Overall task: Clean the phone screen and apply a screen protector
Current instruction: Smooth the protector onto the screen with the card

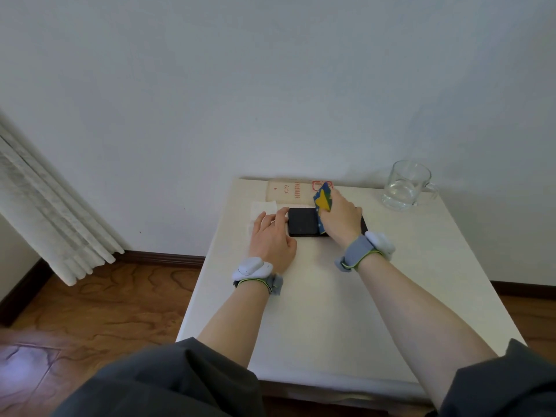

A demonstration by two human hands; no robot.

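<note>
Beige paper (288, 192), 12 o'clock of phone (302, 221): red star, red characters, red box mark. Too small; nothing legible.

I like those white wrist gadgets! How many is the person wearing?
2. The left wrist gadget sits behind the left hand beside the phone. The right wrist gadget sits behind the right hand holding the cloth. None look hidden.
</note>
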